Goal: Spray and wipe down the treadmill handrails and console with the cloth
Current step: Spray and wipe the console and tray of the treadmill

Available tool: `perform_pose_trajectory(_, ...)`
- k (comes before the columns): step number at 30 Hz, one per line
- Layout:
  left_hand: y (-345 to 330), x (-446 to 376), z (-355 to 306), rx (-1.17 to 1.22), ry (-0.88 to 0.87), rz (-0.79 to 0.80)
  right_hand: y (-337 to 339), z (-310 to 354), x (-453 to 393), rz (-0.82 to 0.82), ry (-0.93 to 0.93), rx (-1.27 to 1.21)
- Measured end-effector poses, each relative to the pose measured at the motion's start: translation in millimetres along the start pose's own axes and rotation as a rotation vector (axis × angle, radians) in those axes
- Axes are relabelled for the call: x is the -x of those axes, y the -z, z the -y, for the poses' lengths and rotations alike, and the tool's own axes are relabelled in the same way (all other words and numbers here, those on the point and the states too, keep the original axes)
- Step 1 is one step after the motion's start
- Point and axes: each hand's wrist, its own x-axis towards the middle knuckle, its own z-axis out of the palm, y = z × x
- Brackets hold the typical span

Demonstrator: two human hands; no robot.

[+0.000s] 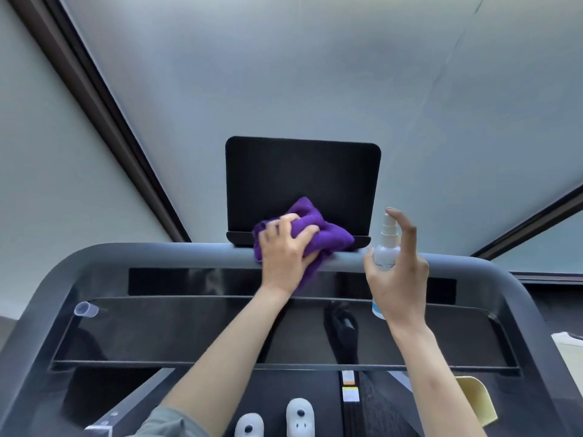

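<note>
One cloth [310, 227], one bottle [385, 247] gripped

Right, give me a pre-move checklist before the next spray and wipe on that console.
1. Purple cloth gripped by left hand: ok, fingers curl into it.
2. Cloth in contact with the surface: ok, it sits where the black screen panel meets the grey front handrail.
3. Spray bottle held by right hand: ok, upright.
4. Index finger on the pump: not ok, it is lifted above the nozzle.
5. Nozzle aimed at the console: cannot tell.
6. Liquid left in the bottle: cannot tell.
</note>
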Motion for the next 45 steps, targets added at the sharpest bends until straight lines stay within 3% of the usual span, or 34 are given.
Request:
perform_pose_trajectory(4,28,14,60,-0.041,0.193,-0.074,-16,8,0,0.013,0.010,0.001)
perform_pose_trajectory(7,35,14,68,-0.001,0.311,-0.136,-25,13,-1,0.021,-0.010,0.018)
perform_pose_trajectory(13,11,-2,10,0.027,0.069,-0.090,-27,12,-2,0.044,-0.024,0.044)
perform_pose_trajectory(17,19,10,48,0.014,0.123,-0.089,-28,9,-8,0.045,-0.032,0.040)
perform_pose_trajectory(22,50,23,111,0.057,0.352,-0.183,-27,6,-12,0.032,-0.053,0.040)
perform_pose_trajectory(25,44,13,90,0.081,0.249,-0.242,-27,4,-11,0.031,-0.054,0.050)
perform_pose_trajectory(29,10,0,18,0.051,0.008,-0.117,-23,1,-10,0.038,-0.057,0.063)
perform_pose_trajectory(35,24,11,65,-0.036,0.047,-0.070,-11,-8,-15,0.021,-0.065,0.063)
perform_pose_trajectory(40,44,16,93,0.062,0.295,-0.209,3,-13,-8,-0.022,-0.082,0.036)
perform_pose_trajectory(43,34,-20,58,0.088,0.115,-0.309,8,-15,-4,-0.030,-0.093,0.025)
perform_pose_trajectory(45,20,-53,26,0.056,-0.004,-0.271,12,-16,-2,-0.026,-0.089,0.033)
